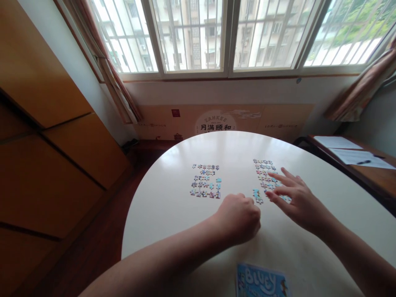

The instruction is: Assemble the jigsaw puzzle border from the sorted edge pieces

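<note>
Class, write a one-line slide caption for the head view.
Left hand curled, right hand spread, near puzzle pieces in two groups on a white table.

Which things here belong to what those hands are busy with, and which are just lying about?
Part of the work:
left group of puzzle pieces
right group of puzzle pieces, partly behind the right hand
white table beneath them
perhaps the blue Bluey item, apparently untouched

Just lying about:
papers on the side table
printed cardboard by the wall
</note>
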Demonstrator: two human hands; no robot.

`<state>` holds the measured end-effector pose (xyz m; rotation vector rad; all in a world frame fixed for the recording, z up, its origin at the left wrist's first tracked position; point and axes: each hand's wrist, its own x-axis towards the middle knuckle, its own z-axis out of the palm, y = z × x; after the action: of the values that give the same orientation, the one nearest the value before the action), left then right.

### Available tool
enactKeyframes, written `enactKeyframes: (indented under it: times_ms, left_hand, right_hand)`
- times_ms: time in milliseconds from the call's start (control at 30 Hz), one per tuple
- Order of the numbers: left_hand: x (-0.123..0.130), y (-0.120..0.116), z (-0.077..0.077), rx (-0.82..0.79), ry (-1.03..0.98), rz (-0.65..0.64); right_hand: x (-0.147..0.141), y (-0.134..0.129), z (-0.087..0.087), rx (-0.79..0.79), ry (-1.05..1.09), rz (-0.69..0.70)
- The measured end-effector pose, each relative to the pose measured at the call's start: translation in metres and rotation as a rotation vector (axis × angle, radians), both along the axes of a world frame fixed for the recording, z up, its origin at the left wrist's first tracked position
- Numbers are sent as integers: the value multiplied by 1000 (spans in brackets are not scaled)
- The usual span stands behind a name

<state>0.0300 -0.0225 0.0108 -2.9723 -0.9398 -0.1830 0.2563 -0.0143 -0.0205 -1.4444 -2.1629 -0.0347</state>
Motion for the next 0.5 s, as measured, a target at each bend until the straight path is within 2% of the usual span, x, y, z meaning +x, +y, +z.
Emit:
enactKeyframes:
  times_ms: [100,200,333,433,500]
  left_hand:
    - [-2,2,11,-79,30,68]
    - [-11,12,25,-68,14,184]
    - [-35,34,46,-19,-24,489]
    - [-59,53,56,-139,64,737]
    - [-75,64,58,-224,144,853]
  right_hand:
    - [0,-5,9,23,167,58]
    - [-3,-9,12,30,330,89]
    - [-5,-12,12,5,466,79]
    - [-6,-14,14,2,505,81]
    - [-6,-14,16,-8,513,93]
